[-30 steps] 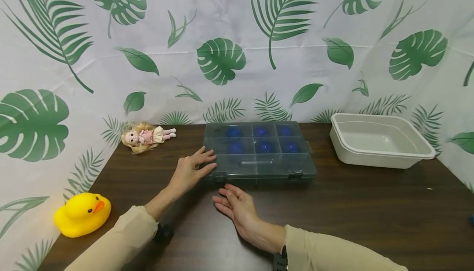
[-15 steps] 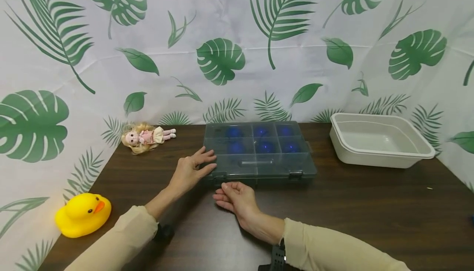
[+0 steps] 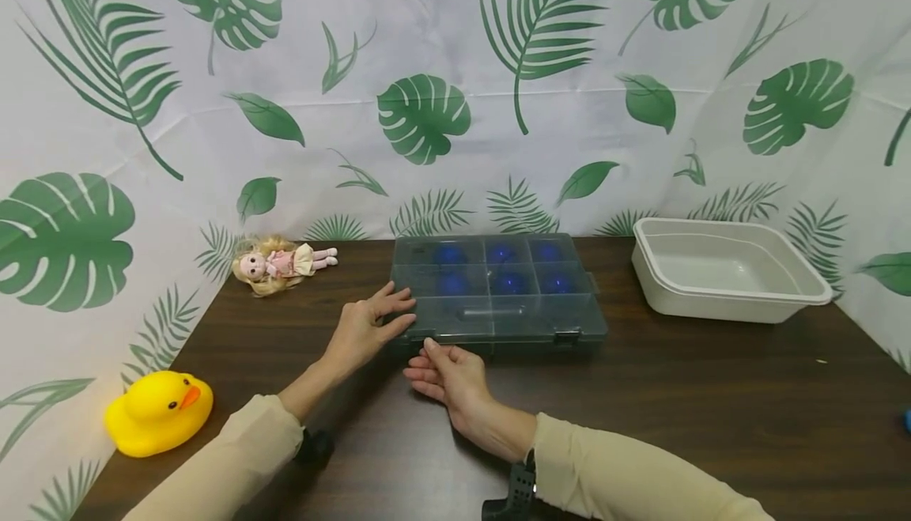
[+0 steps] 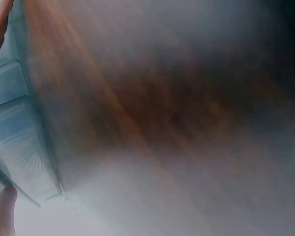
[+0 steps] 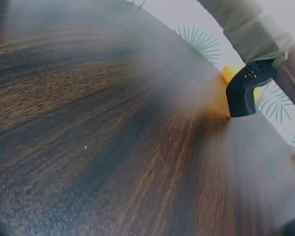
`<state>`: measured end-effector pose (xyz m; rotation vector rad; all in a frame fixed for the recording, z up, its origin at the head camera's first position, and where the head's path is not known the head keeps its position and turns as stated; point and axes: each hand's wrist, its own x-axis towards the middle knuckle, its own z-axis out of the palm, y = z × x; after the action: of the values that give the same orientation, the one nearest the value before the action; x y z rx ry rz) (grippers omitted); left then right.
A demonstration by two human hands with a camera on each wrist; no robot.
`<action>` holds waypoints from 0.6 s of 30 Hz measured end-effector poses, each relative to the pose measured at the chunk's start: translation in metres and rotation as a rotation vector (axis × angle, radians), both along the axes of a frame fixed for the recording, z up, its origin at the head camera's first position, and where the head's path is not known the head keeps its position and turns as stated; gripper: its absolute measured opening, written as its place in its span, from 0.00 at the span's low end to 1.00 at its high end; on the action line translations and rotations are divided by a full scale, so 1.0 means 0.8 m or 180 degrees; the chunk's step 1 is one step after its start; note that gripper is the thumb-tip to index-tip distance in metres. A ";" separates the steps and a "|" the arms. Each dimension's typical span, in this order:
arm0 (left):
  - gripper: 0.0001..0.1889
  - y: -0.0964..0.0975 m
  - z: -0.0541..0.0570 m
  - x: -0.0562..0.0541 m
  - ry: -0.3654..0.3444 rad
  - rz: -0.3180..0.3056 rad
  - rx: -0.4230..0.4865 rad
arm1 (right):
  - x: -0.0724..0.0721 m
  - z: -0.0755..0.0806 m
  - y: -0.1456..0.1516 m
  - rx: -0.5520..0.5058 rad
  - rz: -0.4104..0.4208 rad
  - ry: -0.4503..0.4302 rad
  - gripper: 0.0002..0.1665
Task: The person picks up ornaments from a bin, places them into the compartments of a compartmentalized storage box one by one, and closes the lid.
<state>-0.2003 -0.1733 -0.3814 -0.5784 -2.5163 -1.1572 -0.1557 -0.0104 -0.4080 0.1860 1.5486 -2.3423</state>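
A clear grey compartment box (image 3: 455,314) lies closed on the table, with several round, shiny blue things showing through its lid. My left hand (image 3: 364,330) rests against the box's left edge, its fingers extended over the lid and side. At the front left, my right hand (image 3: 459,386) has its thumb raised against the edge beside the left latch, which it partly hides. Its other fingers are loosely bent below. The right front latch (image 3: 568,337) is in plain sight. In the left wrist view the box (image 4: 22,132) shows only in part.
A white plastic tub (image 3: 733,300) stands at the back right. Beyond my left hand lies a small blond doll (image 3: 281,264), and a yellow rubber duck (image 3: 160,414) sits at the left. A leaf-print cloth (image 3: 527,157) hangs behind the dark wooden table (image 3: 676,394).
My right hand has moved slightly up and left, and its thumb has risen to the box's front edge by the left latch. My left hand and the box have stayed put.
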 end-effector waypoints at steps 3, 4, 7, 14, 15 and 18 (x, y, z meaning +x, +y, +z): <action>0.14 0.001 0.000 0.000 0.0021 -0.0001 -0.0017 | 0.000 0.001 -0.001 0.0003 0.0009 -0.0017 0.20; 0.14 0.001 0.000 0.000 0.0033 -0.0004 -0.0026 | 0.000 0.001 -0.002 -0.0001 0.0005 -0.0013 0.20; 0.14 0.001 0.001 -0.002 0.0079 -0.0006 -0.0065 | -0.002 0.002 -0.003 -0.0020 -0.0009 -0.0013 0.22; 0.14 -0.001 0.000 -0.002 0.0102 -0.0020 -0.0202 | -0.002 0.005 0.004 -0.0090 0.0145 -0.0087 0.21; 0.15 -0.001 0.001 -0.002 0.0093 -0.0035 -0.0244 | -0.002 0.007 0.009 -0.0076 0.0216 -0.0088 0.21; 0.16 -0.005 0.007 -0.005 0.0124 -0.0088 -0.0448 | 0.000 0.023 0.034 0.0035 0.0481 -0.0004 0.21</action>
<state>-0.2039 -0.1771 -0.3757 -0.6665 -2.5787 -0.9737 -0.1557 0.0164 -0.3898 0.0704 1.5194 -2.2172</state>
